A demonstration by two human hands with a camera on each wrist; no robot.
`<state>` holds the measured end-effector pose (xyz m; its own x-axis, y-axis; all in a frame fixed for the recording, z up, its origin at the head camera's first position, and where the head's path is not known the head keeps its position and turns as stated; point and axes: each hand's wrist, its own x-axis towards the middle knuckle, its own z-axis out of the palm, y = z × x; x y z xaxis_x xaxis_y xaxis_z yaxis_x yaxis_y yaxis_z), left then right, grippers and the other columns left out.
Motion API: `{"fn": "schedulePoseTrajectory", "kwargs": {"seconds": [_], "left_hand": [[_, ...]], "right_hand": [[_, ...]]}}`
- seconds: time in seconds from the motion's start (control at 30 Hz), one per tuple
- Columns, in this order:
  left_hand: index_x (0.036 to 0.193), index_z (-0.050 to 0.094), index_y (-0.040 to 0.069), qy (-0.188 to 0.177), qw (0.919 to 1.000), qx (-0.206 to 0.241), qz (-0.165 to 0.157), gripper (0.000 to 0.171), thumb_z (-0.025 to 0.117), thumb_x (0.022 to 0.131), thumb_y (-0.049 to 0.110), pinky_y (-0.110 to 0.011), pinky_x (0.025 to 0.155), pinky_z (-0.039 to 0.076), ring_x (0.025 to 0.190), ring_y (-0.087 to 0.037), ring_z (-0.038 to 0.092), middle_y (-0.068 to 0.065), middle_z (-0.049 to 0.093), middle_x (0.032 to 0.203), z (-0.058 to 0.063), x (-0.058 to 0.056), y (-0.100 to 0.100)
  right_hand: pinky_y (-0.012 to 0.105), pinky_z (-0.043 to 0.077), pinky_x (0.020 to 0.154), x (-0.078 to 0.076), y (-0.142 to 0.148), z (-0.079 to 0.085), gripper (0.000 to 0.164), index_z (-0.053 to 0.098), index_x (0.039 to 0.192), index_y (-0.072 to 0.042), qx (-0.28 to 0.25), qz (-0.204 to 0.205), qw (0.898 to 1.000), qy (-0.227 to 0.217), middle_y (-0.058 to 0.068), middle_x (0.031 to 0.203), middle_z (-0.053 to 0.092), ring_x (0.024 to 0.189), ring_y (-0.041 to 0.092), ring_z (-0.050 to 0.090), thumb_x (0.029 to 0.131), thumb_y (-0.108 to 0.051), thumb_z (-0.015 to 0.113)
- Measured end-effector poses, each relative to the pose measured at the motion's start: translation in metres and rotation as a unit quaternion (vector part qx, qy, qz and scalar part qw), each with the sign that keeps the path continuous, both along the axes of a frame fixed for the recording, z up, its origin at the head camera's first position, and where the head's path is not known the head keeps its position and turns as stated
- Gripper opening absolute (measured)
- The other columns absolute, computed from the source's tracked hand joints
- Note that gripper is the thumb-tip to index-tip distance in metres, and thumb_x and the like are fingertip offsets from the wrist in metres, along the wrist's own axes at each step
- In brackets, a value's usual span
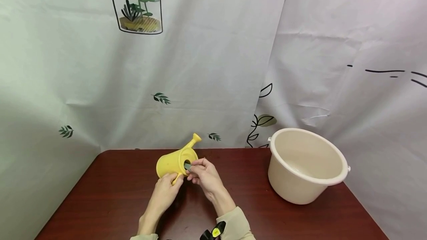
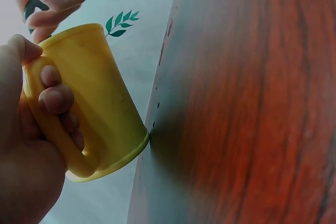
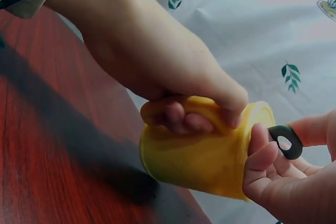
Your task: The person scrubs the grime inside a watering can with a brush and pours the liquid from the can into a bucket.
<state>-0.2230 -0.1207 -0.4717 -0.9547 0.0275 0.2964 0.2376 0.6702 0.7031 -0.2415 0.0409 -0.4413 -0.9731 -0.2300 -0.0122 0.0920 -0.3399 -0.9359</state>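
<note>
A yellow watering can (image 1: 168, 165) is held tilted over the table, its spout (image 1: 191, 143) pointing up and away. My left hand (image 1: 165, 191) grips the can's handle (image 2: 50, 124), fingers curled through it. At the can's mouth my right hand (image 1: 207, 180) pinches a small dark grey-green piece (image 1: 187, 166). In the right wrist view this piece (image 3: 295, 149) shows a rounded end with a hole in it. Whether its other end reaches inside the can is unclear, since the fingers cover part of it.
A large cream bucket (image 1: 290, 180) with side knobs stands at the right of the dark red-brown wooden table (image 1: 116, 195). Behind the table hangs a pale cloth (image 1: 207, 66) printed with leaves and a jar.
</note>
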Motion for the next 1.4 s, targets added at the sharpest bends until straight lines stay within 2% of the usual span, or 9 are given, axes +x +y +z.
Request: {"fn": "schedulePoseTrajectory", "kwargs": {"seconds": [0.27, 0.5, 0.9, 1.4], "left_hand": [[0.06, 0.041, 0.017, -0.003, 1.0, 0.0, 0.001, 0.04, 0.061, 0.095, 0.023, -0.029, 0.058, 0.035, 0.063, -0.013, 0.041, 0.001, 0.04, 0.067, 0.0, 0.0, 0.001], [0.06, 0.041, 0.018, -0.003, 1.0, 0.0, 0.006, 0.041, 0.06, 0.095, 0.023, -0.029, 0.058, 0.035, 0.063, -0.013, 0.041, 0.001, 0.039, 0.066, -0.002, 0.0, 0.001], [0.061, 0.042, 0.018, 0.004, 0.9999, 0.011, 0.006, 0.04, 0.061, 0.095, 0.023, -0.028, 0.057, 0.035, 0.063, -0.013, 0.041, 0.001, 0.039, 0.067, -0.003, -0.002, 0.0], [0.061, 0.041, 0.017, 0.007, 1.0, 0.005, 0.001, 0.039, 0.061, 0.095, 0.022, -0.028, 0.057, 0.034, 0.062, -0.013, 0.04, 0.001, 0.039, 0.066, -0.003, -0.002, -0.001]], "right_hand": [[0.021, 0.045, 0.056, 0.0, 0.001, 0.003, 0.02, 0.052, 0.109, 0.007, -0.013, -0.014, 1.0, -0.011, 0.012, 0.08, 0.063, 0.063, 0.015, 0.061, 0.091, -0.001, 0.057], [0.023, 0.046, 0.058, 0.001, 0.009, 0.012, 0.01, 0.055, 0.096, -0.001, -0.023, -0.025, 0.999, -0.001, 0.012, 0.077, 0.06, 0.064, 0.017, 0.059, 0.087, -0.002, 0.058], [0.023, 0.044, 0.054, 0.005, 0.017, 0.026, 0.006, 0.056, 0.087, -0.006, -0.016, -0.016, 1.0, -0.002, 0.01, 0.072, 0.059, 0.058, 0.016, 0.057, 0.086, -0.001, 0.057], [0.02, 0.044, 0.053, 0.0, 0.005, 0.01, 0.011, 0.054, 0.101, 0.0, -0.01, -0.021, 1.0, -0.018, 0.01, 0.078, 0.057, 0.058, 0.014, 0.058, 0.091, -0.003, 0.057]]}}
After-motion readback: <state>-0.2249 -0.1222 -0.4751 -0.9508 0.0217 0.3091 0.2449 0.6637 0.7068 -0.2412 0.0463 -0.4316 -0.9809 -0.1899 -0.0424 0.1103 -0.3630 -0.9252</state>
